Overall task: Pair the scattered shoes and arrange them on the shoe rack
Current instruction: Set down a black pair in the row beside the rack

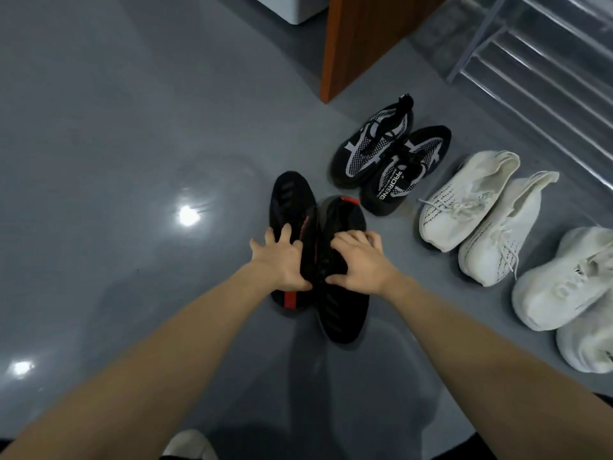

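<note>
Both hands grip the black-and-red pair, left hand (pixel 278 260) on the left shoe (pixel 292 207), right hand (pixel 360 260) on the right shoe (pixel 341 313), long axes running away from the person, heel-to-toe reversed, shoe rack (pixel 537 58) far right.

The shoe rack (pixel 544 61) runs out of view at the top and right, so only its lower rails show. Nearer than the rack, the last white shoe (pixel 587 346) is cut by the right edge. Both hands cover the middles of the black shoes (pixel 295 200). Side lettering on the cream shoes (pixel 464 200) is unreadable.
</note>
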Tool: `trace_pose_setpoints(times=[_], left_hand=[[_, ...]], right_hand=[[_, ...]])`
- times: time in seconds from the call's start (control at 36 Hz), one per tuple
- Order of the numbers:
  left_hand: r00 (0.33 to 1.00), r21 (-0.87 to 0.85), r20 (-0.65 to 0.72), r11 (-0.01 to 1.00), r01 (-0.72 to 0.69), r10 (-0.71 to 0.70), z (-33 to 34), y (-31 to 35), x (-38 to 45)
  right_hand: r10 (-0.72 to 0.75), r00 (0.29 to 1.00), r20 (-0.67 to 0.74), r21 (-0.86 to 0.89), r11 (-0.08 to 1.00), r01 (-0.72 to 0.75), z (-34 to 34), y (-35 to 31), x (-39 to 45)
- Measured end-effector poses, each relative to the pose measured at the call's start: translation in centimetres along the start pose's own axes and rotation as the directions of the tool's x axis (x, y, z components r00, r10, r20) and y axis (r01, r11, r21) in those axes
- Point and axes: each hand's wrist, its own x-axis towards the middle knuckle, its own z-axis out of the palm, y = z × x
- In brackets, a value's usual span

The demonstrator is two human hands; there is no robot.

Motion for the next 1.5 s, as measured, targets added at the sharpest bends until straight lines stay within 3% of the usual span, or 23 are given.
trace_pose_setpoints(times=[0.08, 0.28, 0.39, 0.47, 0.53, 0.75, 1.08, 1.33, 1.5], left_hand=[[1.0, 0.054, -0.025, 0.998, -0.014, 0.016, 0.8, -0.1, -0.6], [0.986, -0.125, -0.166, 0.992, -0.033, 0.012, 2.0, 0.3, -1.2], [0.941, -0.281, -0.31, 0.959, 0.042, -0.133, 2.8, 0.2, -0.8], [0.921, -0.428, -0.257, 0.889, 0.164, -0.294, 3.1, 0.6, -0.9], [0.917, -0.41, -0.251, 0.892, 0.19, -0.31, 2.9, 0.7, -0.8], [0.91, -0.236, -0.381, 0.969, 0.075, -0.163, 1.4, -1.7, -0.3], [0.874, -0.186, -0.477, 0.983, 0.004, -0.094, -1.1, -5.4, 2.4], [0.872, -0.137, -0.484, 0.99, 0.012, -0.078, -1.6, -5.9, 3.1], [0.881, -0.1, -0.466, 0.994, 0.038, -0.081, -1.1, -5.5, 2.4]], right_hand=[[-0.02, 0.997, -0.081, -0.028, 0.999, 0.018, 0.4, -0.2, 0.1], [-0.004, 0.995, -0.103, 0.032, 0.999, 0.008, 0.6, -0.8, 0.3], [-0.008, 0.989, -0.147, -0.005, 1.0, 0.008, 0.6, -1.2, -0.1], [-0.017, 0.984, -0.179, -0.059, 0.998, 0.007, 0.9, -1.5, -0.1], [-0.015, 0.981, -0.195, -0.067, 0.998, 0.002, 0.8, -1.7, 0.0], [0.068, 0.98, -0.187, -0.084, 0.993, -0.085, 0.0, -2.2, 0.4], [0.311, 0.93, -0.195, 0.181, 0.944, -0.278, 0.1, -5.0, 2.5], [0.237, 0.943, -0.232, -0.14, 0.952, -0.274, 1.4, -6.4, 2.7], [0.26, 0.924, -0.281, -0.084, 0.952, -0.293, 1.6, -7.0, 2.9]])
